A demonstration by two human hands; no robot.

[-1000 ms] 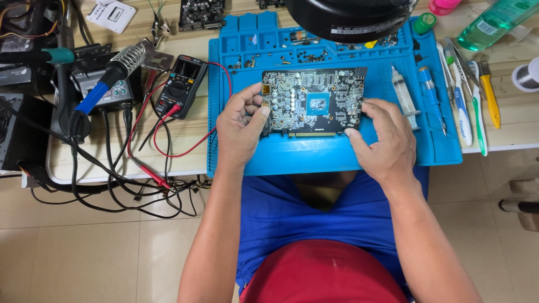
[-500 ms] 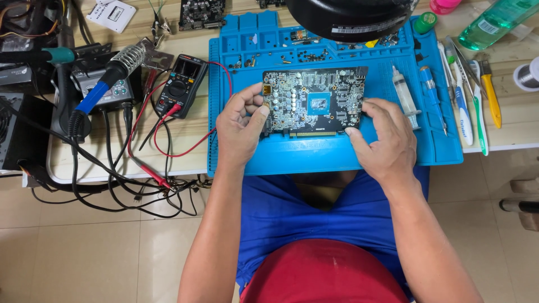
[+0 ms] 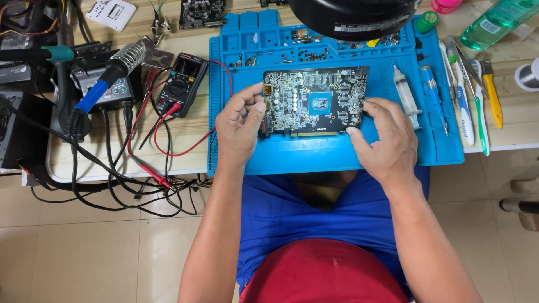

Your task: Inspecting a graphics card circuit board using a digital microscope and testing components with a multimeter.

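Note:
A dark circuit board (image 3: 314, 102) with a blue square chip in its middle lies on a blue work mat (image 3: 337, 154). My left hand (image 3: 240, 128) grips the board's left edge with thumb and fingers. My right hand (image 3: 383, 140) pinches the right edge of the board. Both hands rest over the mat's front part. A black round lamp or magnifier head (image 3: 353, 15) hangs above the far side of the mat and hides part of it.
A multimeter (image 3: 182, 84) with red and black leads, a soldering iron (image 3: 104, 84) in its stand and tangled cables lie to the left. A syringe (image 3: 405, 96), screwdriver (image 3: 433, 95), toothbrushes (image 3: 461, 98), a yellow-handled tool (image 3: 492, 95) and a green bottle (image 3: 497, 19) sit to the right.
The board has shifted slightly away from me on the mat, and both hands have adjusted their hold on its edges. Nothing else moved.

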